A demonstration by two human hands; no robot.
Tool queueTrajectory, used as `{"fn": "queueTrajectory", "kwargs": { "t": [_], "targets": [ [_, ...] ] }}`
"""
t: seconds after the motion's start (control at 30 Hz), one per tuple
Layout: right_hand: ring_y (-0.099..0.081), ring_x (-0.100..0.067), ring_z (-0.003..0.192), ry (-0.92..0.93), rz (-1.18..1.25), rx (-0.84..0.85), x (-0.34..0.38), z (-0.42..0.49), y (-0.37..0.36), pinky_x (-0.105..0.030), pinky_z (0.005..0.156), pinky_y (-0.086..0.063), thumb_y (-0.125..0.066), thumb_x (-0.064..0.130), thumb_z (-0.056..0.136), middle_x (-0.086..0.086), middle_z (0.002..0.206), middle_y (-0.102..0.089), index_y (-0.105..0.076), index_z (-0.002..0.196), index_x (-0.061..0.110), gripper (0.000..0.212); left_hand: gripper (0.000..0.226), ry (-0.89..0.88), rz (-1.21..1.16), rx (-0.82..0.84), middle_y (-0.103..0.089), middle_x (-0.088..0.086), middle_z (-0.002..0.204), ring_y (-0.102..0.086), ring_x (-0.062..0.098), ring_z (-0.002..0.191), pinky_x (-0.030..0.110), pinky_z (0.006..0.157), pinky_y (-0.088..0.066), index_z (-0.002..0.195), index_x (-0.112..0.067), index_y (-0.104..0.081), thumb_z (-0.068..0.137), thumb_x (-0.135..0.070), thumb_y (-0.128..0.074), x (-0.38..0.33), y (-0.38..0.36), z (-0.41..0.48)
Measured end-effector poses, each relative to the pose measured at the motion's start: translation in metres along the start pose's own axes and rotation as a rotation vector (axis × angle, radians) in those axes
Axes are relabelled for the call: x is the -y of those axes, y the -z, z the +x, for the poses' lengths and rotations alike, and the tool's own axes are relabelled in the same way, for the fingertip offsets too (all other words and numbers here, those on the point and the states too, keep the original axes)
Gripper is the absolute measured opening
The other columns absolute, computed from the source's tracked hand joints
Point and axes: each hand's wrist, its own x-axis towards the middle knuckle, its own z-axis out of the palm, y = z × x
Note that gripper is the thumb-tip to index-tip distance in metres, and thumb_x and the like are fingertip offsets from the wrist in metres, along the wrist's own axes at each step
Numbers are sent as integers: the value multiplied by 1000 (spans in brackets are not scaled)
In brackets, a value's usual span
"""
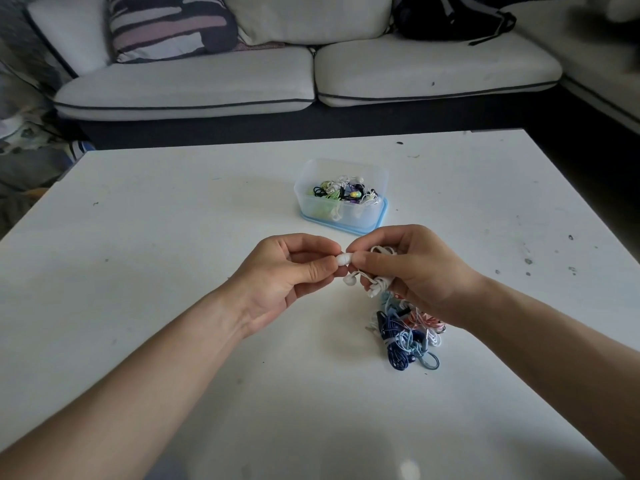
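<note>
1. Over a white table (pixel 173 237), I hold a set of white earphones (pixel 379 282) in the air between both hands, just above the surface and in front of a clear box (pixel 353 213).

2. My left hand (pixel 294 268) pinches a small rounded white piece at the end of the cord between thumb and forefinger. My right hand (pixel 408 268) is curled round the bunched loops of the same cord, and one earbud (pixel 349 280) dangles below.

3. Done so far, as I judge it: a pile of earphones (pixel 401 336) lies on the table under my right wrist, in dark blue, pale blue, red-and-white and white. Some of them look wound into bundles, though I cannot tell how tidily.

4. Left to do, by the look of it: the white set is not yet laid down, and the box holds a tangle of green, black, purple and white cords. The job looks well short of finished.

5. The cords are thin, glossy and limp, and several are speckled or striped; the buds are smooth, hard and bulbous.

6. The box is frosted, round-cornered plastic and stands on a pale blue lid (pixel 332 226). The tabletop is matt and flecked with dark marks.

7. Behind it are a white sofa (pixel 415 71) piped in dark trim, a striped cushion (pixel 169 26) and a black backpack (pixel 450 15).
</note>
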Motion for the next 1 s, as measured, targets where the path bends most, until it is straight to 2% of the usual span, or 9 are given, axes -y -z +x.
{"fn": "queueTrajectory", "kwargs": {
  "t": [0.23, 0.3, 0.37, 0.43, 0.57, 0.67, 0.73, 0.83, 1.0],
  "targets": [
    [-69, -15, 67, -19, 20, 4, -2, 0, 0, -21, 62, -54, -72, 11, 79, -13, 80, -72, -71, 98, 0, 22, 12, -26, 69, -16, -74, 8, 81, -72, 17, 75, 20, 65, -56, 73, -19, -75, 63, -11, -74, 2, 0, 1],
    [-65, -15, 68, -36, 72, 14, -3, 1, 0, -23, 65, -54, -69, 11, 82, -10, 78, -69, -72, 102, 2, 22, 18, -13, 104, -26, -74, 7, 88, -72, 18, 83, 23, 69, -56, 84, -17, -73, 67, -21, -73, 3, -1, 1],
    [-64, -16, 68, -55, 130, 5, -3, 1, -2, -24, 64, -54, -71, 16, 78, -10, 78, -68, -73, 100, 4, 25, 33, 64, 84, 21, -74, 8, 98, -72, 22, 91, 26, 71, -57, 104, -8, -69, 77, -27, -66, 5, -2, 0],
    [-67, -17, 67, -80, 194, -31, -2, 2, -4, -25, 63, -56, -72, 14, 78, -12, 82, -69, -72, 96, 5, 20, 35, 124, 28, 79, -73, 11, 103, -71, 26, 92, 27, 73, -58, 113, -2, -65, 86, -24, -60, 7, -5, -2],
    [-68, -20, 68, -144, 306, -76, -5, 5, -4, -29, 64, -59, -68, 5, 85, -14, 87, -66, -66, 95, 5, 10, 27, 101, -42, 6, -72, 13, 91, -71, 20, 79, 23, 70, -58, 100, -4, -66, 74, -9, -67, 8, -5, -1],
    [-68, -25, 73, -188, 389, -61, -9, 6, -6, -33, 68, -59, -61, 1, 86, -15, 88, -66, -60, 94, 8, 11, 26, 83, -19, -26, -71, 11, 83, -70, 16, 71, 21, 66, -57, 93, -6, -67, 67, -8, -71, 10, -2, 2],
    [-66, -26, 73, -209, 384, -49, -13, 6, -6, -34, 64, -57, -56, 0, 91, -12, 87, -65, -59, 98, 11, 14, 26, 65, 36, -45, -71, 10, 78, -69, 16, 68, 20, 64, -56, 89, -8, -66, 64, -10, -74, 12, -2, 2],
    [-62, -22, 72, -193, 263, -8, -17, 5, -7, -32, 62, -54, -61, 1, 92, -11, 83, -61, -63, 105, 12, 17, 17, 31, 125, -78, -69, 7, 73, -68, 14, 67, 19, 62, -54, 82, -10, -66, 69, -12, -76, 16, -1, 3],
    [-62, -18, 67, -160, 187, -37, -23, 8, -9, -27, 64, -55, -69, 3, 87, -12, 78, -62, -66, 94, 6, 8, 6, 29, 184, -125, -74, 9, 78, -71, 15, 71, 19, 64, -55, 88, -8, -71, 83, -11, -71, 18, 4, 10]
  ]
}}
